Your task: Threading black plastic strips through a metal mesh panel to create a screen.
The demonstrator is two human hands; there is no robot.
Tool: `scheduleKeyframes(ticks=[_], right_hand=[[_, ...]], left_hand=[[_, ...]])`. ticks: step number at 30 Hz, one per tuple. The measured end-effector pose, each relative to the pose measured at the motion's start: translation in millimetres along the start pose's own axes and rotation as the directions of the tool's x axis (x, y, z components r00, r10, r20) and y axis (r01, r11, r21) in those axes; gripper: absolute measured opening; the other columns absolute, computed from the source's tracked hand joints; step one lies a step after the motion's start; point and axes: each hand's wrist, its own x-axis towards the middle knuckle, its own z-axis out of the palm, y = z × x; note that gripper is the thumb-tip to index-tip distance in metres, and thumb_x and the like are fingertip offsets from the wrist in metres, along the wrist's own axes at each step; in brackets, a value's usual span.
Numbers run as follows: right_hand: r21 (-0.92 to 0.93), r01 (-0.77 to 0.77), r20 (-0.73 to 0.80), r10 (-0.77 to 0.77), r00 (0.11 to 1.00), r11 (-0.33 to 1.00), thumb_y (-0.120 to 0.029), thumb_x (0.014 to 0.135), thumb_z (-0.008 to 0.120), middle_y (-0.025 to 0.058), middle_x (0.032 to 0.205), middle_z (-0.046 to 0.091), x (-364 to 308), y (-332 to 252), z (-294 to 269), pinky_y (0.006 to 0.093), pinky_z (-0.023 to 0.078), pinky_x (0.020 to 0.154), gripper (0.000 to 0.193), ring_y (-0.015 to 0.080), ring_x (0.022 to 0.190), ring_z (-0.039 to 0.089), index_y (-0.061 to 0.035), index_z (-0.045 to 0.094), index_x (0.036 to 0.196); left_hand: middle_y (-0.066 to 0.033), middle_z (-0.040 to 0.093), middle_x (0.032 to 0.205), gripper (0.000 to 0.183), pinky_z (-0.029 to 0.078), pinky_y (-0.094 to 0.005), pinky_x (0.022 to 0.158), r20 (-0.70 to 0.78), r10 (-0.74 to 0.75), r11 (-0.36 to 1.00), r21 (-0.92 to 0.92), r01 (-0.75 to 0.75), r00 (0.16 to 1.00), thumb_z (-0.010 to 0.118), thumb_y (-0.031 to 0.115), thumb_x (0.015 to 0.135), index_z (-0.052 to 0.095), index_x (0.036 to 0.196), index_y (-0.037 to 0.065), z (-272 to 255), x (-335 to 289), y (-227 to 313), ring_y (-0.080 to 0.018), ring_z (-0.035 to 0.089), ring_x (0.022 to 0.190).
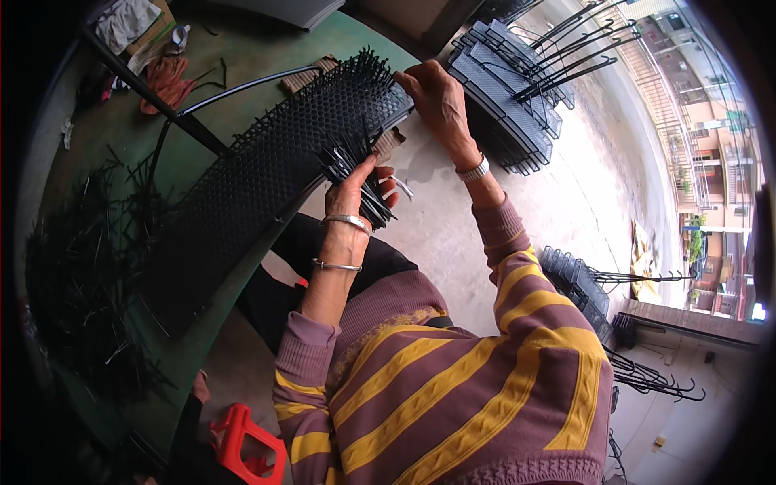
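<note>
A long black mesh panel (267,158) lies slantwise over the green table, with many short black ends standing up along its far edge and right end. My left hand (353,192) is closed around a bundle of thin black strips (373,202), just in front of the panel's near edge. The strips fan out above and below that hand. At the panel's right end my right hand (435,97) is closed in a pinch, fingertips against the corner. Whatever those fingertips grip is too small or hidden to make out.
Loose black strips (89,267) are heaped on the green table (259,48) at the left. A bent metal rod (242,87) reaches the panel. Stacked mesh panels with long hooked rods (505,89) stand at the far right. A red plastic object (246,444) is at the lower left.
</note>
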Motion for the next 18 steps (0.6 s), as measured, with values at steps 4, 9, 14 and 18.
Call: scheduleKeyframes(ticks=[4, 9, 14, 18], right_hand=[[0.341, -0.260, 0.592, 0.009, 0.806, 0.903, -0.030, 0.093, 0.066, 0.0044, 0.074, 0.065, -27.9, -23.6, -12.6, 0.0266, 0.050, 0.062, 0.031, 0.0102, 0.068, 0.060, 0.0015, 0.065, 0.091], [0.394, -0.272, 0.634, -0.045, 0.772, 0.878, -0.020, 0.092, 0.065, 0.0034, 0.075, 0.062, -36.0, -18.2, -9.3, 0.0260, 0.050, 0.064, 0.022, 0.0097, 0.071, 0.060, 0.0018, 0.062, 0.089], [0.457, -0.351, 0.639, -0.027, 0.769, 0.818, -0.019, 0.092, 0.065, 0.0028, 0.077, 0.061, -39.4, -17.8, -9.1, 0.0254, 0.050, 0.065, 0.021, 0.0095, 0.071, 0.059, 0.0016, 0.061, 0.090], [0.490, -0.388, 0.624, -0.003, 0.782, 0.780, -0.016, 0.091, 0.066, 0.0032, 0.081, 0.061, -43.8, -23.9, -8.9, 0.0249, 0.050, 0.065, 0.018, 0.0089, 0.073, 0.058, 0.0012, 0.060, 0.094]], left_hand=[[-0.0024, 0.069, 0.091, 0.024, 0.054, -0.0329, 0.066, -0.010, 0.027, 0.995, 0.097, -0.026, 1.000, 0.071, 0.029, 0.087, 0.069, 0.103, 0.011, 1.2, -2.1, -0.7, -0.0147, 0.064, 0.075], [-0.0031, 0.071, 0.096, 0.027, 0.053, -0.0332, 0.068, -0.004, 0.040, 0.992, 0.121, -0.039, 0.999, 0.070, 0.030, 0.089, 0.069, 0.107, 0.011, 4.8, -5.1, -1.6, -0.0156, 0.066, 0.081], [-0.0084, 0.072, 0.092, 0.030, 0.054, -0.0307, 0.054, -0.028, 0.075, 0.992, 0.107, -0.071, 0.997, 0.073, 0.026, 0.087, 0.065, 0.107, 0.005, 7.6, -5.3, -1.4, -0.0188, 0.070, 0.071], [-0.0056, 0.072, 0.098, 0.025, 0.054, -0.0325, 0.064, -0.009, 0.096, 0.984, 0.153, -0.094, 0.995, 0.066, 0.029, 0.092, 0.067, 0.107, 0.009, 4.5, -5.1, -3.4, -0.0198, 0.070, 0.083]])
